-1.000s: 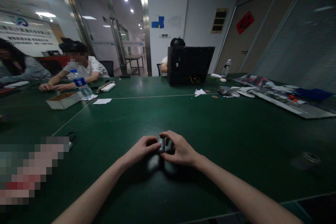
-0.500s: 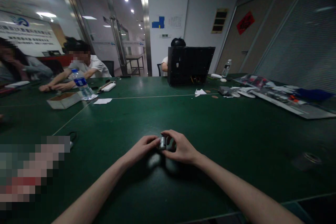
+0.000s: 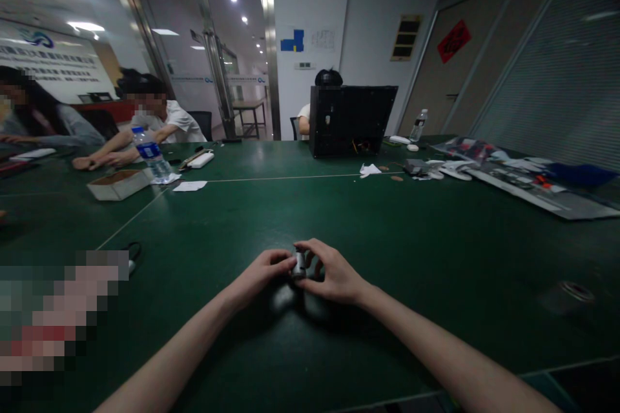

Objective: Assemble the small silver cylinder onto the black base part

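Note:
A small silvery metal cylinder (image 3: 299,262) is held nearly upright between my two hands, just above the green tabletop. My right hand (image 3: 334,271) pinches it from the right, the index finger at its top end and the thumb near its bottom. From the left, the closed thumb and fingers of my left hand (image 3: 268,271) press against its side. Part of the cylinder is hidden by my fingertips, and its exact kind is too small to make out.
A dark roll-shaped object (image 3: 569,297) stands at the right on the green table (image 3: 387,232). Beyond are an open box (image 3: 119,186), a water bottle (image 3: 152,155), a black case (image 3: 351,119) and a cluttered board (image 3: 547,187). Several people sit around the table.
The cylinder has shifted and turned very slightly between my fingers; both hands stay almost in place. At the far left, a person's hand has come down from near the head.

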{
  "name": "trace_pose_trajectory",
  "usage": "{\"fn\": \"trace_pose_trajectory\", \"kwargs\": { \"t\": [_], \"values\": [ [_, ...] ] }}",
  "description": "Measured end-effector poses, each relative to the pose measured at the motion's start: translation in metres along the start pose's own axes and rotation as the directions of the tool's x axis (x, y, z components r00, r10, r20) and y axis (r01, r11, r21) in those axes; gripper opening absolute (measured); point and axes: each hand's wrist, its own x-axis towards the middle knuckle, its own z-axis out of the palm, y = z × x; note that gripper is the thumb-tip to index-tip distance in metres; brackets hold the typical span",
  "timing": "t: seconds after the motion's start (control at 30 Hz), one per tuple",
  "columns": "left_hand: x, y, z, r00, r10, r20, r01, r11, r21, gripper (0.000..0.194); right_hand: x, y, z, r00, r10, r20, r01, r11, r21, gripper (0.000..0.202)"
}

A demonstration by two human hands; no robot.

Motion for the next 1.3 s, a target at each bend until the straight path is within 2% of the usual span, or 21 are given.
{"fn": "trace_pose_trajectory", "kwargs": {
  "t": [0.13, 0.27, 0.43, 0.53, 0.67, 0.83, 0.93, 1.13, 1.23, 1.3],
  "values": [
    [-0.001, -0.003, 0.001, 1.000, -0.020, 0.023, 0.022, 0.992, -0.122, 0.031, 0.000, 0.003, 0.002, 1.000, 0.010, -0.012, -0.010, 0.999, 0.031, 0.058],
    [-0.001, -0.003, 0.001, 0.999, -0.014, 0.048, 0.022, 0.984, -0.176, 0.030, -0.001, 0.005, 0.006, 0.999, 0.027, -0.033, -0.026, 0.999, 0.037, 0.058],
    [0.000, -0.004, 0.002, 0.997, -0.007, 0.071, 0.024, 0.970, -0.243, 0.030, -0.002, 0.003, 0.005, 0.999, -0.002, -0.053, -0.001, 0.998, -0.061, 0.056],
    [-0.001, -0.004, 0.002, 0.997, -0.018, 0.070, 0.032, 0.976, -0.216, 0.029, -0.002, -0.001, 0.003, 0.998, -0.043, -0.035, 0.038, 0.989, -0.141, 0.056],
    [-0.002, -0.002, 0.002, 0.998, -0.005, 0.068, 0.009, 0.999, -0.050, 0.032, -0.003, -0.005, 0.001, 0.997, -0.075, -0.004, 0.072, 0.973, -0.219, 0.052],
    [0.001, 0.000, -0.001, 0.996, 0.076, 0.046, -0.080, 0.992, 0.093, 0.034, -0.003, -0.003, 0.002, 0.996, -0.085, -0.020, 0.077, 0.961, -0.265, 0.052],
    [0.000, 0.000, -0.001, 0.996, 0.074, 0.049, -0.076, 0.996, 0.050, 0.032, -0.003, -0.003, 0.002, 0.996, -0.089, -0.028, 0.078, 0.960, -0.268, 0.052],
    [-0.004, -0.001, 0.001, 0.996, 0.009, 0.085, 0.006, 0.984, -0.175, 0.031, -0.002, -0.007, 0.000, 0.995, -0.094, -0.028, 0.084, 0.963, -0.258, 0.052],
    [-0.003, -0.004, 0.000, 0.995, -0.002, 0.100, 0.021, 0.981, -0.194, 0.033, -0.002, -0.008, 0.000, 0.995, -0.094, -0.018, 0.086, 0.962, -0.259, 0.052],
    [-0.002, -0.006, 0.000, 0.997, 0.013, 0.080, -0.003, 0.991, -0.133, 0.034, -0.002, -0.007, 0.001, 0.995, -0.094, -0.018, 0.086, 0.960, -0.266, 0.052]
  ]
}}
